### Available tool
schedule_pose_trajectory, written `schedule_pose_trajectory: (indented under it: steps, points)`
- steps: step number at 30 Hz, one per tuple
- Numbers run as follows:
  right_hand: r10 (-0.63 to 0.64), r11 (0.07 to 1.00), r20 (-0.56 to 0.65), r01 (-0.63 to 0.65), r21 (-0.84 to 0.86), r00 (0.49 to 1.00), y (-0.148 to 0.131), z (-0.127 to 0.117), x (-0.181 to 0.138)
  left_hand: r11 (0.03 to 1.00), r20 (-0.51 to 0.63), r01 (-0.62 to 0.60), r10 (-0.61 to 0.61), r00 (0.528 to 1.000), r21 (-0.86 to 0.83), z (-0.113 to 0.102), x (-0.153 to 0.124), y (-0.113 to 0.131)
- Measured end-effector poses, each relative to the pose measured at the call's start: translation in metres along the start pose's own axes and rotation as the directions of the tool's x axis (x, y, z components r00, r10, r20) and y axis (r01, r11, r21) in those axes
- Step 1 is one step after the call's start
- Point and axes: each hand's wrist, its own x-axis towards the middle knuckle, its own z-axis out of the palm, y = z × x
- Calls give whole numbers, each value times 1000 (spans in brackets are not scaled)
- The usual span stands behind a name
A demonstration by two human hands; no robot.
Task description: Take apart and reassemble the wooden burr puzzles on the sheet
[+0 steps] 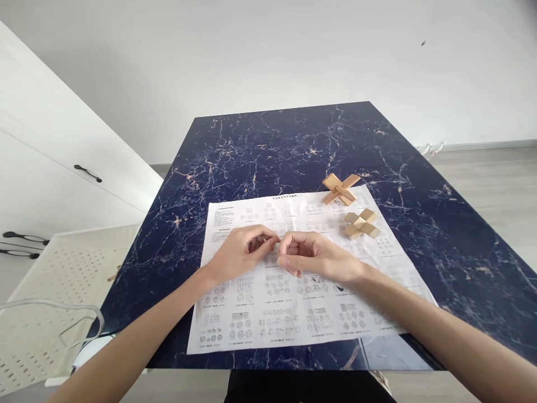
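My left hand [245, 252] rests over the middle of a printed instruction sheet [251, 333]. Its fingers are curled and the thumb tip meets the index finger; nothing shows in the gap. My right hand [314, 256] faces it, fingers bent loosely toward the thumb, with no object visible inside. The fingertips of both hands nearly meet. Right of and beyond my right hand lie two wooden cross-shaped interlocking puzzles: one [340, 189] on the sheet's top edge, the other [361, 224] just nearer on the paper.
The sheet lies on a dark blue marble-patterned table [268, 151]. To the left are white cabinets with black handles [88, 173] and a cream perforated surface [46, 302] with a grey cable [54, 304]. A white wall stands behind the table.
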Motion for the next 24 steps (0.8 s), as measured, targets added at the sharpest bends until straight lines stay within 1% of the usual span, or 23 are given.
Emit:
schedule_pose_trajectory:
  steps: [10,17,24]
  points:
    - [4,1000,0,-4,9,1000,1,1,1,1000,0,-4,4,1000,-3,-1,0,-1]
    - [-20,999,-15,20,29,1000,1,2,1,1000,10,-1,1,1000,-1,-1,-1,-2]
    - [-39,997,-3,39,59,999,1,0,3,1000,18,16,-16,1000,6,-2,-1,-1]
